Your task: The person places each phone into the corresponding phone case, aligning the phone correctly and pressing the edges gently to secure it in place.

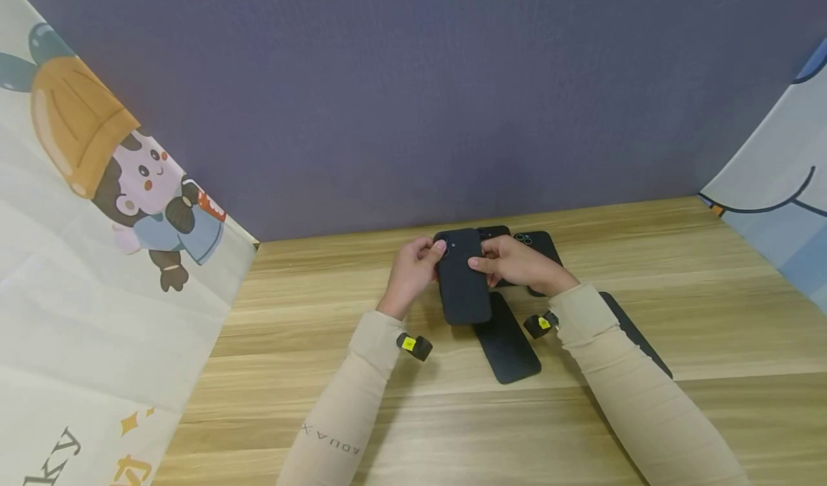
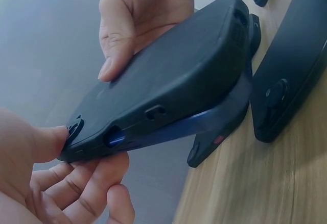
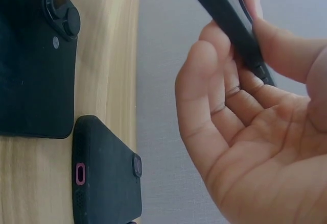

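Both hands hold a phone in a black case [image 1: 464, 285] above the table. My left hand [image 1: 412, 270] pinches its camera end, thumb on the back and fingers beneath. On the opposite long side, my right hand [image 1: 520, 262] grips it between thumb and fingers. In the left wrist view the case [image 2: 168, 76] sits askew on a blue phone [image 2: 196, 123], with a gap along one edge widening toward the end away from the camera. The right wrist view catches the held case [image 3: 232, 22] edge-on, under the right thumb.
A dark phone-shaped slab [image 1: 507, 349] lies just below the held case. Behind the right hand are a black phone [image 1: 548, 248] with two camera rings and another black one [image 1: 496, 231]. A further dark slab [image 1: 636, 335] lies partly under the right forearm. A grey-blue panel [image 1: 413, 113] stands behind.
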Demonstrator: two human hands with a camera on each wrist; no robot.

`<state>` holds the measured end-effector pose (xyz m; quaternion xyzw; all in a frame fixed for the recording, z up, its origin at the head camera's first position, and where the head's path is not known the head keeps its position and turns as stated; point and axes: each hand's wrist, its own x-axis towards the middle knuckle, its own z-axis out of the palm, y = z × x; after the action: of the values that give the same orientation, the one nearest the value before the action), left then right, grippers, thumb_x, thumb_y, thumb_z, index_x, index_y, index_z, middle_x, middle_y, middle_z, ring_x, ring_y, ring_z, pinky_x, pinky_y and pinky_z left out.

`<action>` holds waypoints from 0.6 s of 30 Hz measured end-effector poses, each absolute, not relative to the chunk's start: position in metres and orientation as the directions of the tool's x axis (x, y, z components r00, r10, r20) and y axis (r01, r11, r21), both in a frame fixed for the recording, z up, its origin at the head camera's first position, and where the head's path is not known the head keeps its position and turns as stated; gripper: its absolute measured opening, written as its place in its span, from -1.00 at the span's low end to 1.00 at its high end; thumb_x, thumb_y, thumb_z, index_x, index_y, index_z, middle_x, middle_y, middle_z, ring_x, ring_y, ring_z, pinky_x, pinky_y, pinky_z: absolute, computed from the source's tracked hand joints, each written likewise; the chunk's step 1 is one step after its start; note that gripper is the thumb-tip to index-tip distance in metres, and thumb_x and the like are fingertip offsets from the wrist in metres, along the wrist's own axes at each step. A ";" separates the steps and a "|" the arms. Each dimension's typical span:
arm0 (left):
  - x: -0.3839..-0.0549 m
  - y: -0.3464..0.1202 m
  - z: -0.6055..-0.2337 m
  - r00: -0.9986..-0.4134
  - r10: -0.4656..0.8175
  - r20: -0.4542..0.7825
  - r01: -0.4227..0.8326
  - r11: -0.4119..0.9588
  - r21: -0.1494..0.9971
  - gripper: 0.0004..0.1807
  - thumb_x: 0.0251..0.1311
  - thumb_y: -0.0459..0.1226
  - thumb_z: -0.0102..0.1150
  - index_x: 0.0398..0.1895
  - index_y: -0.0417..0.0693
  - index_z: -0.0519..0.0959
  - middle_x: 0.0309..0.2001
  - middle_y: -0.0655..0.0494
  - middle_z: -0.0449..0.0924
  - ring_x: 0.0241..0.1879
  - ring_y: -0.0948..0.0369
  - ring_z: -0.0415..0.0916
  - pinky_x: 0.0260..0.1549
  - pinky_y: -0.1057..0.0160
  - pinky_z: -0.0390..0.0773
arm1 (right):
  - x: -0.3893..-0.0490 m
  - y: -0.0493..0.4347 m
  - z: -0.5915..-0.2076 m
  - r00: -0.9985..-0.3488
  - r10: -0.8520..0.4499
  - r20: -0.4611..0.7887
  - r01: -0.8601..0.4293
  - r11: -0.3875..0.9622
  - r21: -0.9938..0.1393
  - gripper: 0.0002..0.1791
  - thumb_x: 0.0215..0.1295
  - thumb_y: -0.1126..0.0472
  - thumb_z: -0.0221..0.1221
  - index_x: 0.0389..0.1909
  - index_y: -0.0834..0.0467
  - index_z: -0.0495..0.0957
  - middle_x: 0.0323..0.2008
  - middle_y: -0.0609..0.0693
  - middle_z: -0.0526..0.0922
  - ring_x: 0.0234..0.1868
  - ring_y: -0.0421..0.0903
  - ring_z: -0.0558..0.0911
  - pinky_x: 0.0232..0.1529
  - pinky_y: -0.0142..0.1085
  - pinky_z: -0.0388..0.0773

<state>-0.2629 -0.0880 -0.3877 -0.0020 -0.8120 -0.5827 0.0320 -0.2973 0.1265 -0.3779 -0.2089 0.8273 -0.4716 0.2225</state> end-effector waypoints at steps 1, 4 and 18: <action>-0.263 -0.088 -0.388 -0.998 -0.033 0.049 0.036 0.313 0.949 -0.66 0.49 -0.08 0.14 -0.12 -0.22 0.64 -0.40 0.03 0.63 -0.52 0.20 0.54 -0.16 -0.24 0.66 | -0.297 0.127 -0.378 -0.813 -0.556 -0.170 -0.136 0.466 -0.874 -0.73 0.55 0.10 0.12 -0.14 0.28 0.57 -0.39 0.03 0.63 -0.35 -0.02 0.67 -0.11 -0.01 0.70; -0.263 -0.088 -0.387 -0.999 -0.030 0.035 0.024 0.297 0.954 -0.67 0.49 -0.08 0.14 -0.14 -0.21 0.63 -0.41 0.05 0.62 -0.53 0.23 0.53 -0.14 -0.24 0.65 | -0.297 0.126 -0.378 -0.812 -0.558 -0.169 -0.135 0.461 -0.877 -0.74 0.55 0.11 0.13 -0.21 0.26 0.54 -0.41 0.02 0.61 -0.33 0.02 0.68 -0.09 0.03 0.70; -0.261 -0.091 -0.386 -1.000 -0.012 0.004 0.002 0.192 0.981 -0.73 0.49 -0.13 0.14 -0.32 -0.14 0.56 -0.53 0.16 0.54 -0.49 0.05 0.49 -0.20 -0.20 0.62 | -0.296 0.125 -0.377 -0.806 -0.564 -0.178 -0.125 0.457 -0.881 -0.71 0.55 0.10 0.12 -0.32 0.22 0.46 -0.42 0.04 0.58 -0.30 0.07 0.69 -0.07 0.06 0.69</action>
<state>-0.2611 -0.0906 -0.3855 0.0033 -0.7719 -0.6357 0.0056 -0.2963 0.1253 -0.3768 -0.2097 0.8219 -0.4772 0.2299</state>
